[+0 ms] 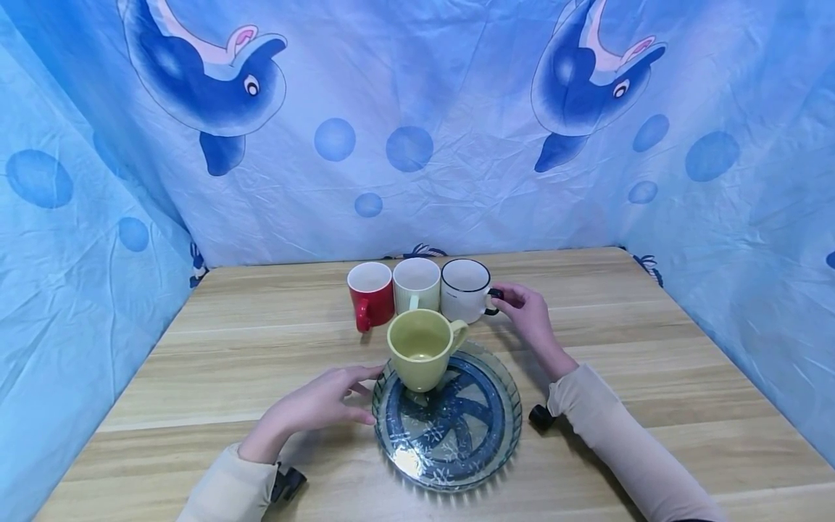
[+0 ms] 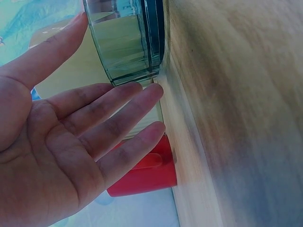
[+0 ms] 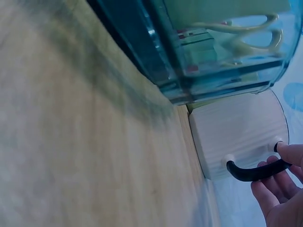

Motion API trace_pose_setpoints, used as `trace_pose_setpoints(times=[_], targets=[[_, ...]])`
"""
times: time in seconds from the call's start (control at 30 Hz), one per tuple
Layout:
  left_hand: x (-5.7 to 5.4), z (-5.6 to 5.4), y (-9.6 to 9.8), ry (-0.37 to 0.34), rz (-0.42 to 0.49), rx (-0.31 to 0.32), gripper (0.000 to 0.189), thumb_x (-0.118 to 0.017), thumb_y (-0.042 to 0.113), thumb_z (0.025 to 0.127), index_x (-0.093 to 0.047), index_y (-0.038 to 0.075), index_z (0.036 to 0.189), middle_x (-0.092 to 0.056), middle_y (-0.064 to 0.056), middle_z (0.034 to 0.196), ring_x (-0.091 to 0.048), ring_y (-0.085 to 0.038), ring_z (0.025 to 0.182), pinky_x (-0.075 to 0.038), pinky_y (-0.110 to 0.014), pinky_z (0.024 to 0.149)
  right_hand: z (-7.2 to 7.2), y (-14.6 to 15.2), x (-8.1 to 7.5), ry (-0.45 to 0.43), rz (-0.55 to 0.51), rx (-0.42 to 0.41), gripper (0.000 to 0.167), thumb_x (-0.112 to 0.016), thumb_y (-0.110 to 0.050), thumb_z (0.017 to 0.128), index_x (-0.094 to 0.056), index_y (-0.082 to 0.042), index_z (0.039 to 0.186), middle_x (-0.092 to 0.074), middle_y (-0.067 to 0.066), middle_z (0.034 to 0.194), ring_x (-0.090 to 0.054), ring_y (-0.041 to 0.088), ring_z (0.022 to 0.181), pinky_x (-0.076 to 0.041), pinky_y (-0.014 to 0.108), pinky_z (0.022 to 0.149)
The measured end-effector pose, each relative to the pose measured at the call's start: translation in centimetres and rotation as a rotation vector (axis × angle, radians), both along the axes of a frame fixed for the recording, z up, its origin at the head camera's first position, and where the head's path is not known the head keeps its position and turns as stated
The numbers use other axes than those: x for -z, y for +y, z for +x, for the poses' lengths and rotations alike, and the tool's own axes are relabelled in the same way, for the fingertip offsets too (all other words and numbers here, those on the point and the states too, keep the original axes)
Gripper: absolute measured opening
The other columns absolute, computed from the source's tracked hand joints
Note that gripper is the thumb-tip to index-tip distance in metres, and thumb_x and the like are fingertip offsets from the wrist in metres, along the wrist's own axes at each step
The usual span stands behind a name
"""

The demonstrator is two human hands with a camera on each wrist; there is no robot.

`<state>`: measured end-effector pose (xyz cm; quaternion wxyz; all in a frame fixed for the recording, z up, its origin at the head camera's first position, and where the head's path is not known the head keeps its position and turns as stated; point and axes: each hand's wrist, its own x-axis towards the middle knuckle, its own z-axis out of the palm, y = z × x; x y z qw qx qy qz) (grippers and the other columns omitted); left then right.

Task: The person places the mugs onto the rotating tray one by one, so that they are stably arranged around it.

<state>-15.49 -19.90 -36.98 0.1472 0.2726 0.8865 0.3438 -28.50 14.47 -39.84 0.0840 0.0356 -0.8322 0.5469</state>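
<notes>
A round clear glass plate with a raised ribbed rim and blue swirl pattern lies in front of me. The yellow-green mug stands inside it at the back left, handle toward the right. My left hand is at the plate's left rim, fingers extended; its fingertips meet the glass edge in the left wrist view. Behind the plate, my right hand pinches the black handle of a white mug with a black rim. That mug is upright at the right end of a row.
Left of the white mug stand a pale ribbed mug and a red mug, close side by side. The wooden table ends at a blue dolphin-print cloth behind and at both sides.
</notes>
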Motion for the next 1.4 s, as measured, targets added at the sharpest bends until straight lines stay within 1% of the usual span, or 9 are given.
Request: trace_pose_setpoints(times=[0.17, 0.27, 0.37, 0.6, 0.73, 0.8, 0.9, 1.07, 1.4], targets=[[0.06, -0.05, 0.01, -0.002, 0.001, 0.001, 0.081, -0.080, 0.023, 0.077, -0.042, -0.005, 0.142, -0.051, -0.026, 0.140, -0.065, -0.034, 0.110, -0.052, -0.050, 0.097, -0.06, -0.02, 0.25, 0.014, -0.018, 0.007, 0.035, -0.068, -0.010, 0.089, -0.065, -0.006, 0.124, -0.069, 0.020, 0.116, -0.063, 0.010, 0.095, -0.048, 0.007, 0.078], [0.04, -0.04, 0.04, -0.005, 0.001, 0.001, 0.080, -0.080, 0.024, 0.077, -0.042, -0.005, 0.142, -0.051, -0.026, 0.140, -0.065, -0.034, 0.110, -0.052, -0.050, 0.097, -0.06, -0.05, 0.30, 0.018, -0.024, 0.011, 0.035, -0.068, -0.010, 0.089, -0.065, -0.006, 0.124, -0.069, 0.020, 0.116, -0.060, 0.002, 0.089, -0.047, 0.006, 0.077], [0.00, -0.04, 0.06, -0.010, 0.002, -0.001, 0.080, -0.080, 0.023, 0.077, -0.042, -0.005, 0.142, -0.052, -0.025, 0.139, -0.065, -0.034, 0.110, -0.052, -0.051, 0.097, -0.04, -0.06, 0.31, 0.017, -0.029, 0.015, 0.035, -0.068, -0.010, 0.089, -0.065, -0.006, 0.124, -0.069, 0.020, 0.116, -0.059, -0.003, 0.087, -0.047, 0.006, 0.076], [-0.17, 0.01, 0.18, -0.009, 0.007, -0.008, 0.081, -0.081, 0.022, 0.076, -0.043, -0.005, 0.142, -0.056, -0.024, 0.135, -0.065, -0.033, 0.110, -0.053, -0.051, 0.096, 0.00, -0.05, 0.30, 0.000, -0.047, 0.019, 0.034, -0.068, -0.011, 0.090, -0.065, -0.004, 0.123, -0.069, 0.020, 0.117, -0.058, -0.005, 0.085, -0.047, 0.007, 0.074], [-0.17, 0.09, 0.21, 0.001, 0.015, -0.027, 0.078, -0.082, 0.022, 0.076, -0.045, -0.006, 0.139, -0.058, -0.023, 0.132, -0.064, -0.034, 0.109, -0.053, -0.051, 0.095, 0.03, -0.06, 0.33, -0.005, -0.050, 0.023, 0.034, -0.068, -0.012, 0.090, -0.065, -0.004, 0.123, -0.069, 0.020, 0.115, -0.058, -0.005, 0.083, -0.047, 0.008, 0.074], [-0.12, 0.16, 0.20, 0.006, 0.022, -0.034, 0.078, -0.082, 0.023, 0.076, -0.045, -0.005, 0.139, -0.058, -0.023, 0.132, -0.064, -0.034, 0.110, -0.053, -0.052, 0.096, 0.03, -0.10, 0.33, -0.003, -0.055, 0.021, 0.034, -0.068, -0.012, 0.090, -0.066, -0.004, 0.123, -0.069, 0.021, 0.115, -0.058, -0.006, 0.082, -0.047, 0.008, 0.074], [-0.01, 0.19, 0.15, 0.002, 0.027, -0.038, 0.081, -0.081, 0.023, 0.076, -0.042, -0.004, 0.141, -0.054, -0.024, 0.137, -0.064, -0.035, 0.112, -0.051, -0.053, 0.098, 0.05, -0.15, 0.31, 0.001, -0.063, 0.018, 0.034, -0.068, -0.013, 0.090, -0.066, -0.004, 0.122, -0.069, 0.021, 0.115, -0.058, -0.007, 0.082, -0.048, 0.007, 0.075], [0.18, 0.10, 0.06, 0.003, 0.025, -0.022, 0.082, -0.080, 0.023, 0.077, -0.040, -0.004, 0.143, -0.048, -0.024, 0.144, -0.064, -0.035, 0.113, -0.050, -0.053, 0.100, 0.08, -0.20, 0.29, 0.003, -0.073, 0.020, 0.033, -0.069, -0.014, 0.090, -0.066, -0.003, 0.121, -0.069, 0.020, 0.113, -0.059, -0.007, 0.081, -0.049, 0.007, 0.074], [0.39, -0.17, 0.08, 0.016, 0.010, 0.006, 0.079, -0.079, 0.023, 0.078, -0.042, -0.005, 0.142, -0.047, -0.024, 0.145, -0.064, -0.034, 0.112, -0.049, -0.052, 0.100, -0.18, -0.25, 0.65, 0.023, -0.082, 0.056, 0.029, -0.069, -0.011, 0.089, -0.068, -0.001, 0.117, -0.071, 0.021, 0.104, -0.058, -0.008, 0.074, -0.052, 0.008, 0.067]])
